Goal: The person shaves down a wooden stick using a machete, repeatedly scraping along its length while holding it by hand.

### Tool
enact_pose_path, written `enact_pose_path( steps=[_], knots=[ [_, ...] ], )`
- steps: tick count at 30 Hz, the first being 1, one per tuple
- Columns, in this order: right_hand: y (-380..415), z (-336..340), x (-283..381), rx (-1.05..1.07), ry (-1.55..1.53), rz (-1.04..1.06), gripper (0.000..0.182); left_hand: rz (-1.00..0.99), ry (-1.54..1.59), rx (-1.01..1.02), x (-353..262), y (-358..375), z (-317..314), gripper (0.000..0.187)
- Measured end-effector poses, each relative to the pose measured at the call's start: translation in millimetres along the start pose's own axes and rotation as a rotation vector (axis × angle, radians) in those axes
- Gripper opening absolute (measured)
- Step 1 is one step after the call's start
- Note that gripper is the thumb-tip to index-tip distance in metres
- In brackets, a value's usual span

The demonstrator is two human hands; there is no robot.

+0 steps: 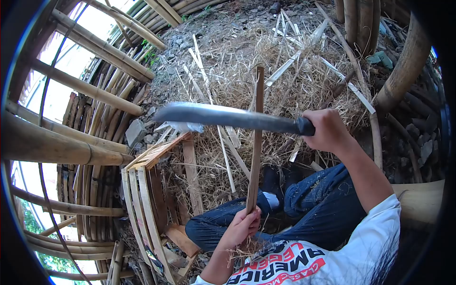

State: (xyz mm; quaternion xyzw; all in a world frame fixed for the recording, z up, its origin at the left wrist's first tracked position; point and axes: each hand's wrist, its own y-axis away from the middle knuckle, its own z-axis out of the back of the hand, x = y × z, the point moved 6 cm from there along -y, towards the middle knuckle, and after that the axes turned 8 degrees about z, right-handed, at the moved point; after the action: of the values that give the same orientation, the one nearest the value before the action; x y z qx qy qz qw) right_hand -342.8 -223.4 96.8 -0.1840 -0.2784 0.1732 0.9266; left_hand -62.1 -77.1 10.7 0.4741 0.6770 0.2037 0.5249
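My left hand (pixel 245 223) is closed around the lower end of a long, narrow bamboo strip (pixel 257 152), which points up and away from me. In my right hand (pixel 328 130) is the black handle of a machete (pixel 223 116). Its broad, dark blade lies crosswise over the strip, tip toward the left, and overlaps it in this view. Thin curly shavings (pixel 247 249) hang at my left wrist, close to my shirt. Bits of shaving also cling to my blue trousers (pixel 323 192).
Shavings and pale split strips (pixel 289 66) cover the ground ahead. A slatted wooden crate (pixel 147 209) stands at my left, near a grey stone block (pixel 136 132). Bamboo poles (pixel 95 92) frame the left side; a thick bamboo post (pixel 403 66) leans at the right.
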Motion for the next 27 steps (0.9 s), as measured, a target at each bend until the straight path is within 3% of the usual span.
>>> enact_pose_path(
  steps=[2,7,12,16,24,27],
  knots=[
    [0,-2,16,0.083,0.045,0.163,0.02,0.019,-0.002,0.024,-2,-3,-3,0.016],
    [0,-16,31,0.148,0.151,0.275,0.022,0.036,-0.05,0.02,4,-9,-4,0.02],
    [-7,-7,5,0.09,0.137,0.088,0.014,-0.06,-0.191,-0.158,2,2,0,0.021],
    [-10,5,-21,0.027,0.118,-0.06,0.01,-0.097,-0.244,-0.159,11,10,0,0.02],
    [-14,14,-40,-0.066,0.092,-0.138,0.012,-0.05,-0.183,-0.065,10,19,0,0.02],
    [-13,11,-42,-0.032,0.144,-0.155,0.013,-0.048,-0.224,-0.138,11,21,3,0.021]
  ],
)
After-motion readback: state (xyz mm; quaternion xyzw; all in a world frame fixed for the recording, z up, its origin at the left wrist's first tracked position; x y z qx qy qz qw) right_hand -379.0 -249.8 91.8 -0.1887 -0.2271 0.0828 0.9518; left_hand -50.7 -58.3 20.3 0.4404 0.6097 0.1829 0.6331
